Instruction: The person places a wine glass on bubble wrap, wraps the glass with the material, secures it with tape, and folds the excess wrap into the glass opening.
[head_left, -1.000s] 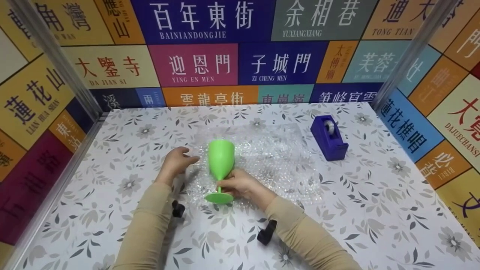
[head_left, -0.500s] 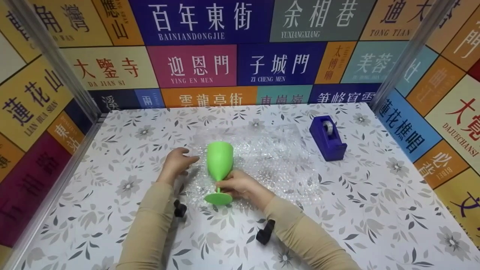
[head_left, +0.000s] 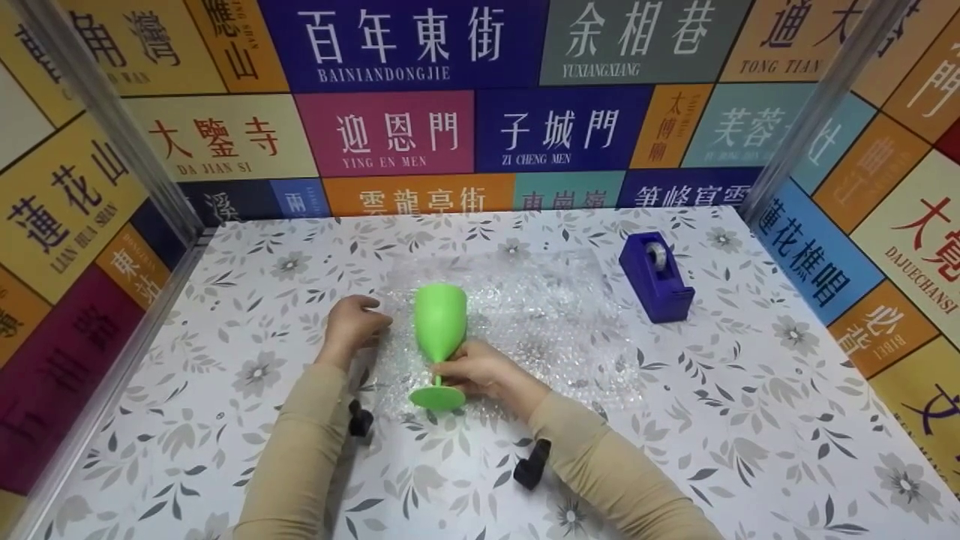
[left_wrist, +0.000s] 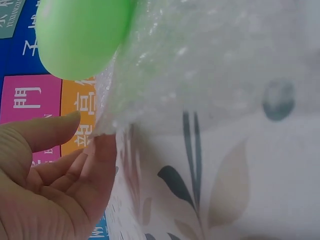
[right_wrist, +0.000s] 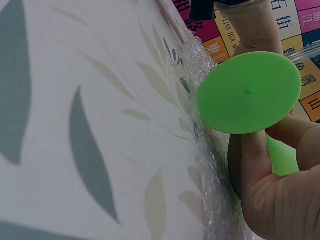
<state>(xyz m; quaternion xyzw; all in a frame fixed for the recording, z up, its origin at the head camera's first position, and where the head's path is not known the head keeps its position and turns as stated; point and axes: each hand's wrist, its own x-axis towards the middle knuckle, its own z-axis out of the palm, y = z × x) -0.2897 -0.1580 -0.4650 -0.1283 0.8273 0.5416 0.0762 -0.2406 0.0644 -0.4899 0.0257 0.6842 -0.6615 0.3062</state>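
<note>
A bright green plastic goblet (head_left: 440, 321) lies tilted over a sheet of bubble wrap (head_left: 555, 330), its bowl toward the back and its round foot toward the front. My right hand (head_left: 480, 366) pinches the stem; in the right wrist view the goblet's foot (right_wrist: 249, 93) hides part of the grip. My left hand (head_left: 355, 322) is at the left edge of the wrap, apart from the goblet. In the left wrist view its fingers (left_wrist: 102, 155) reach the wrap's edge, and the thumb (left_wrist: 55, 131) stands away from them.
A purple tape dispenser (head_left: 657, 277) with a roll of clear tape stands at the back right of the flower-patterned tabletop (head_left: 750, 420). Colourful panels with printed signs (head_left: 401, 127) enclose the back and both sides.
My left hand's fingertips have drawn back slightly to the left at the wrap's edge. The right hand and the goblet stay nearly still.
</note>
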